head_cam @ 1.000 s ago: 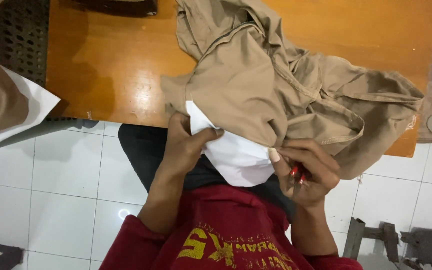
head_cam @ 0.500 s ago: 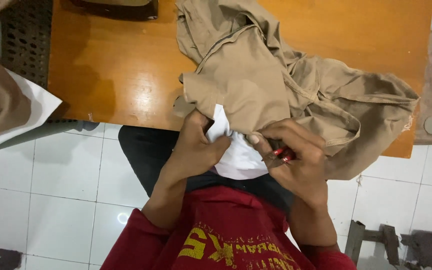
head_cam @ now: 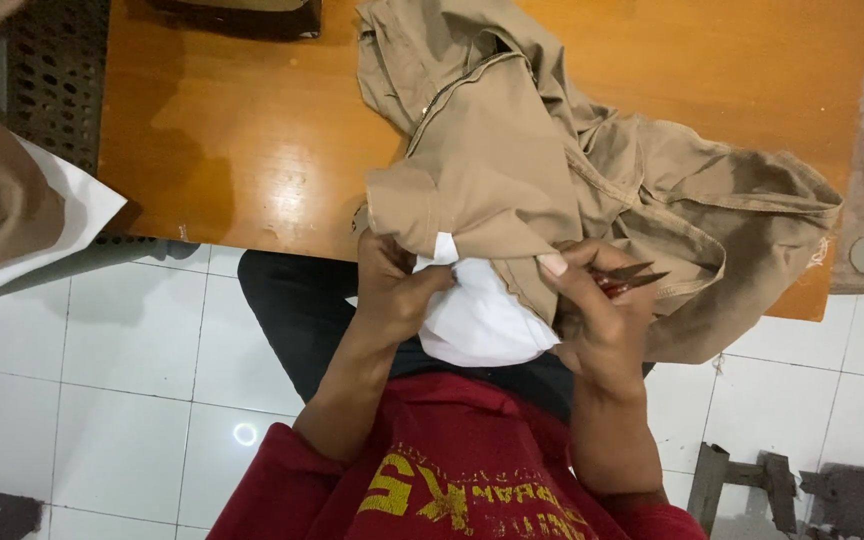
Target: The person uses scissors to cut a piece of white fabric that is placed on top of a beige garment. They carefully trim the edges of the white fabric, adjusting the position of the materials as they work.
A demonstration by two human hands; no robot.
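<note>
A crumpled tan garment [head_cam: 562, 170] lies on the orange wooden table [head_cam: 222, 130], its near part hanging over the front edge. A white lining piece [head_cam: 477, 315] hangs from it between my hands. My left hand [head_cam: 392, 285] pinches the tan fabric and the white lining at their seam. My right hand [head_cam: 592, 320] grips the garment's edge with the thumb on top, and holds small red-handled thread snips [head_cam: 627, 280] whose blades point right.
A black perforated crate [head_cam: 47, 70] stands at the table's left end. More tan cloth on white paper [head_cam: 12, 215] lies at far left. White floor tiles lie below, with a metal frame [head_cam: 752, 480] at lower right. A dark object [head_cam: 242, 15] sits at the table's far edge.
My hands first came together at the white lining, then parted slightly. The garment was pulled and turned, covering more of the lining. The snips now stick out to the right of my right hand.
</note>
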